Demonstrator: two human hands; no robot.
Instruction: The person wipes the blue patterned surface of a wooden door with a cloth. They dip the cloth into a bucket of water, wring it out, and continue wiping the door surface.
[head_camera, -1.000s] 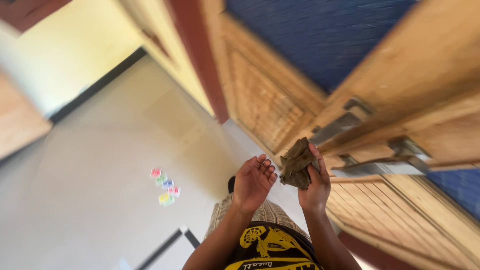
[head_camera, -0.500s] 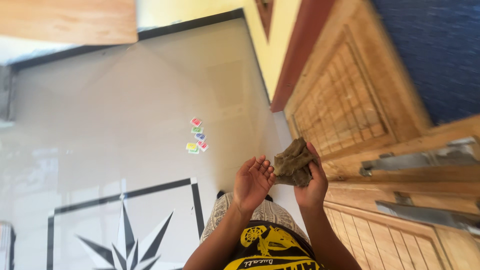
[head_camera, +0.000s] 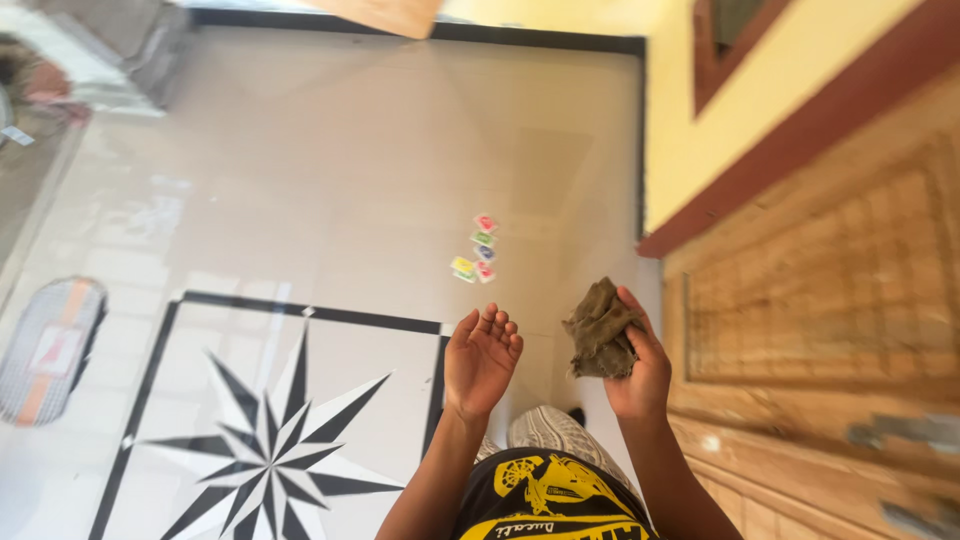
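Your right hand (head_camera: 637, 372) fisted round crumpled olive-brown cloth (head_camera: 602, 327), cloth bunched above palm, raised before you beside wooden door (head_camera: 820, 300). Your left hand (head_camera: 480, 358) spread wide, palm up, holding nothing, just left of cloth, not touching. Beyond fingers, small square packets (head_camera: 476, 250) clustered on pale floor (head_camera: 330, 170): pink, green, blue, yellow, red. Black star inlay (head_camera: 265, 460) in floor lower left. Striped oval mat (head_camera: 48, 345) at far left.

The right hand (head_camera: 640, 372) is covering the lower part of the crumpled brown cloth (head_camera: 601, 328). The small coloured cards (head_camera: 476, 252) on the floor (head_camera: 330, 170) are showing too small to identify. The wooden door (head_camera: 820, 300) is blurring, running off the right edge.
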